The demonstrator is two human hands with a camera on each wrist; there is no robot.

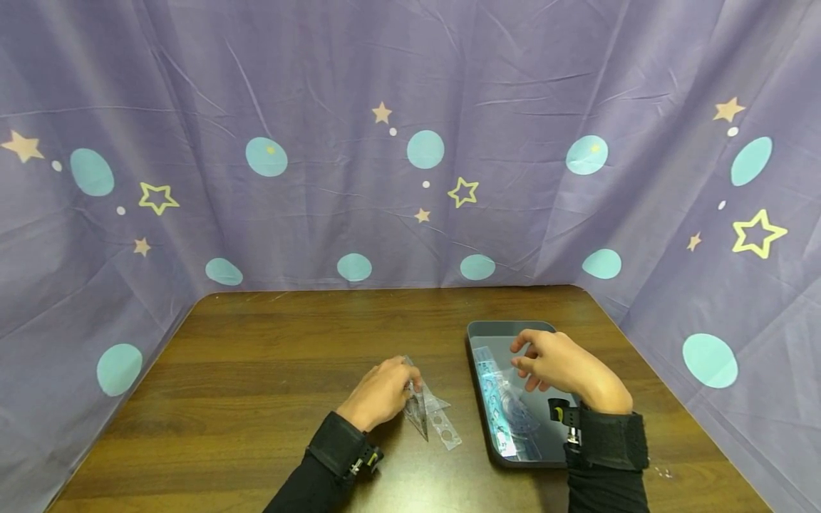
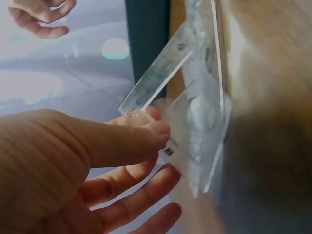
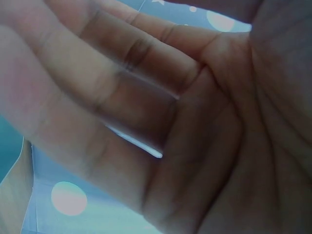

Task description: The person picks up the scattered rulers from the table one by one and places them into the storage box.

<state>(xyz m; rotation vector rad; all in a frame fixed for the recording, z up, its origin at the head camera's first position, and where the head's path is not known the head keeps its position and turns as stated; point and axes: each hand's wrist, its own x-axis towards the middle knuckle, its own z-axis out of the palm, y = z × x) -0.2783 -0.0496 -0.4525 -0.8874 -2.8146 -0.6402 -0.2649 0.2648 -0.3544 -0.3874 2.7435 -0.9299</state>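
My left hand [image 1: 383,392] pinches a clear plastic set square [image 2: 163,66] between thumb and index finger, tilted up from the wooden table. Other clear drawing pieces overlap it in the left wrist view, and a strip with round holes [image 1: 445,429] lies on the wood just right of the hand. Over the dark grey tray [image 1: 553,431] hovers my right hand [image 1: 556,362], its fingers loosely bent and holding nothing. Inside the tray lie a clear ruler with a blue pattern [image 1: 492,399] and a clear round-edged piece like a protractor [image 1: 517,413].
The brown wooden table [image 1: 269,356] reaches back to a purple curtain [image 1: 321,178] printed with stars and dots, which also hangs along both sides. The tray's raised rim stands between the left hand's pieces and the right arm.
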